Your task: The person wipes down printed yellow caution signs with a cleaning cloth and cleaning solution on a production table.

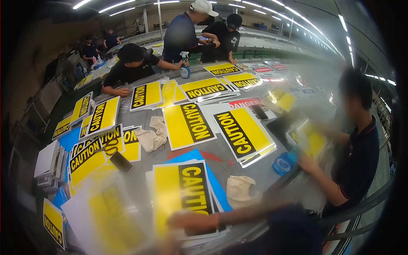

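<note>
My right hand (193, 222) reaches in from the lower right, below a dark sleeve (280, 225). It is over the lower part of a yellow and black CAUTION sign (168, 185) on a stack, and motion blur hides its fingers. I cannot make out anything in it. My left hand does not show. Left of the stack, a white sheet (78, 208) and a blurred yellow sign (112, 212) overlap. A blue sheet (219, 187) sticks out from under the stack, with a beige cloth (240, 190) to its right.
More CAUTION signs (174, 127) cover the table. A phone (121, 162), a second cloth (151, 135) and a blue bottle (282, 165) lie among them. A co-worker (357, 144) at right handles a blurred yellow sheet. Across the table, another person (131, 70) grips a spray bottle (185, 68).
</note>
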A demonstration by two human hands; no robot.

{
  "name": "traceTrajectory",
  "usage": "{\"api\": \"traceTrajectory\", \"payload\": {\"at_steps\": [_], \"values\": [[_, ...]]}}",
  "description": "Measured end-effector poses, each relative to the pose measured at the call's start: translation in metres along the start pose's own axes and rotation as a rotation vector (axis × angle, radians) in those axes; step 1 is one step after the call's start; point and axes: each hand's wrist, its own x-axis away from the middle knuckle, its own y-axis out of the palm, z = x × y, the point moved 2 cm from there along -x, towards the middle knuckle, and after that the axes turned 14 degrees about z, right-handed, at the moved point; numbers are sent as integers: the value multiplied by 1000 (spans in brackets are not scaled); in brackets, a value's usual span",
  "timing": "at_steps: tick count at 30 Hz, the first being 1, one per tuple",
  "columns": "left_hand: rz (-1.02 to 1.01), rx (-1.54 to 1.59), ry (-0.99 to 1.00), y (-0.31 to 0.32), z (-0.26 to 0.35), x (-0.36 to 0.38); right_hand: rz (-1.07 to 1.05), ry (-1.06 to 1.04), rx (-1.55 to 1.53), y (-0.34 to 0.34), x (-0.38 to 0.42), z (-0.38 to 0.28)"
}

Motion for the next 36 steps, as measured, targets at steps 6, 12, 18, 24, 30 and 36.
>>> {"api": "traceTrajectory", "payload": {"at_steps": [6,12,18,24,30,36], "values": [[60,-72,-58,11,14,22,64,14,394,-87,-54,107],[37,166,-21,-1,9,1,140,133,461,-60,-44,110],[-172,-14,-208,-10,2,15,196,139,504,-56,-45,106],[-175,-121,-48,-8,-5,6,-40,-13,201,28,-1,-2],[-204,-23,-255,-2,6,11,130,216,372,-84,-50,105],[-160,6,-217,0,3,12,223,234,519,-87,-45,125]]}}
